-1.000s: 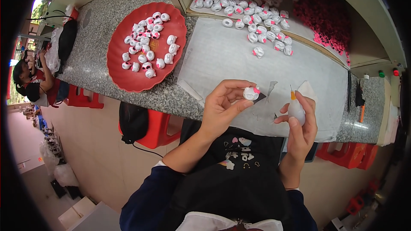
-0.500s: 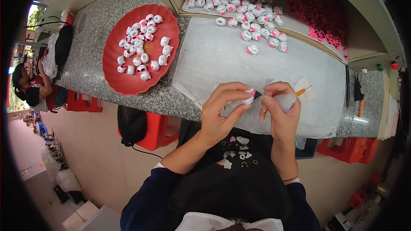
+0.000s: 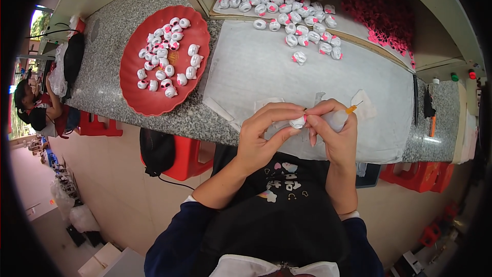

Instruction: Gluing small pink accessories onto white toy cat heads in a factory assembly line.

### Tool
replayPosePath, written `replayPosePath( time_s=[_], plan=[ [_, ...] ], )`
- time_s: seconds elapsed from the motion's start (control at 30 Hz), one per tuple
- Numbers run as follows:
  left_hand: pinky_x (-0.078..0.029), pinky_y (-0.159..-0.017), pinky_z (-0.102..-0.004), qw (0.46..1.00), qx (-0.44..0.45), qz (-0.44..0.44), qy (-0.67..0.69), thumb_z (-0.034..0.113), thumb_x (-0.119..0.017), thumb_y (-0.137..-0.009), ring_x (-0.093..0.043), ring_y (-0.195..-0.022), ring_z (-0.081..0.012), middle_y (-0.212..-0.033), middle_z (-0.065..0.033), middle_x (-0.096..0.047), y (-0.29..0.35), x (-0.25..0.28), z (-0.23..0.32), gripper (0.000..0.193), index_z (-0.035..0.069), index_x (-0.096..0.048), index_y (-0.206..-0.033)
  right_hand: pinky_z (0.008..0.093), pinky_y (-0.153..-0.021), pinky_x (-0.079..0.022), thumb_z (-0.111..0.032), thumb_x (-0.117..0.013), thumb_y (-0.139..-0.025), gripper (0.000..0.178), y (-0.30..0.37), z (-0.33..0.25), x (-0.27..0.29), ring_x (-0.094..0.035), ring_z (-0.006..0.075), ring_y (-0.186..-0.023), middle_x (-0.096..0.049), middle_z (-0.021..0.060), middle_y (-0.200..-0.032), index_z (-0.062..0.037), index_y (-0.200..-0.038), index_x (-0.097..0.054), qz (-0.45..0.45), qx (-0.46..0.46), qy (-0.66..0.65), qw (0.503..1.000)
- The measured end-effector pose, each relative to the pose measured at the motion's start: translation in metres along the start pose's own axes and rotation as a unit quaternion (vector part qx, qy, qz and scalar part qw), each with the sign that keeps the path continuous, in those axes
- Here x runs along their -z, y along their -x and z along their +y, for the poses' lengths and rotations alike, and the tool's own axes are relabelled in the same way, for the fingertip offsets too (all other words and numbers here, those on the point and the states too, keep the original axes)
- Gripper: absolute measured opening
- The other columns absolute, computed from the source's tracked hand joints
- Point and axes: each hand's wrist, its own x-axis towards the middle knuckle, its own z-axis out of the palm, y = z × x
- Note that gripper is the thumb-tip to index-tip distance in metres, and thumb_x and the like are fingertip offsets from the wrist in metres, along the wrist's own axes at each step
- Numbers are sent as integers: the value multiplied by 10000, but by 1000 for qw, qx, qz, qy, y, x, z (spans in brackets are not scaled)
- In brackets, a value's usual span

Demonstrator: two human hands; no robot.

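Note:
Over the white sheet [image 3: 241, 66] on the table, my left hand [image 3: 259, 136] pinches a small white cat-shaped head [image 3: 296, 123] between thumb and fingers. A touch of pink shows at its right side. My right hand [image 3: 341, 141] has its thumb and forefinger pressed against that side. Tucked in the same hand is a translucent squeeze bottle [image 3: 336, 119] with an orange needle tip pointing up and right. Whether the right fingertips grip the pink part or only press it, I cannot tell.
A red scalloped plate [image 3: 148, 101] with several white heads stands on the granite counter to the left. More white heads [image 3: 302, 31] lie at the back, beside a heap of pink pieces [image 3: 379, 15] under the shelf. A person [image 3: 43, 102] sits far left.
My right thumb and forefinger have moved left and now meet the white head at its pink side. The bottle has shifted slightly left with that hand.

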Motion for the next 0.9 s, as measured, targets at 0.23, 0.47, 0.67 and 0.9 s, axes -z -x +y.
replayPosePath(
  time_s=[0.23,0.47,0.67,0.9],
  plan=[
    [-398,-783,-300,1000,5,-10,-19,-74,-570,-673,-504,-916,-216,-958,-155,-535,1,0,3,258,-30,-533,-925,200,-363,-391,30,-537,-709,24,2,-1,0,-491,113,-463,-530,96,-621,42,-725,-524,-2,5,2,1000],
    [-399,-782,-301,999,32,-15,13,-55,-561,-693,-503,-922,-220,-969,-157,-536,1,0,2,242,-30,-533,-932,206,-367,-404,20,-533,-717,28,2,1,2,-489,117,-444,-530,94,-606,45,-724,-524,3,1,-4,1000],
    [-397,-789,-299,999,20,-28,-18,-58,-554,-697,-503,-929,-218,-982,-157,-533,-1,2,2,248,-23,-537,-942,205,-365,-404,24,-535,-712,27,2,1,2,-493,114,-447,-536,99,-614,46,-724,-524,6,-2,-3,1000],
    [-394,-799,-302,996,78,-34,31,-44,-536,-719,-500,-937,-210,-993,-157,-530,-1,2,2,239,-42,-526,-957,203,-367,-403,24,-538,-708,25,2,1,4,-488,108,-447,-535,93,-614,42,-716,-524,6,-6,11,1000]
  ],
)
